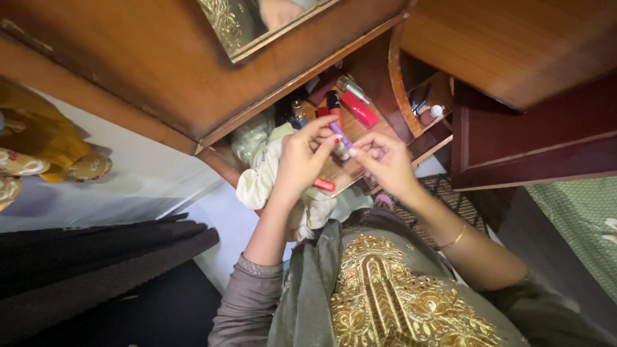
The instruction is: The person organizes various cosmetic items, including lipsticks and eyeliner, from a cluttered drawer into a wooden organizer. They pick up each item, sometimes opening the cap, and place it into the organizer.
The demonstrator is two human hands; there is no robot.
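My left hand and my right hand meet above a wooden dressing-table shelf. Between their fingertips is a small purple tube with a pale cap. The left fingers pinch its upper part; the right fingers close on its lower end. Just behind the tube lie a red case and a red-and-black tube. A small red stick lies at the shelf's front edge under my left palm.
A cream cloth hangs off the shelf's left side. A mirror tops the wooden cabinet. Side cubby holds small items. A dark cabinet door stands right. Yellow fabric lies far left.
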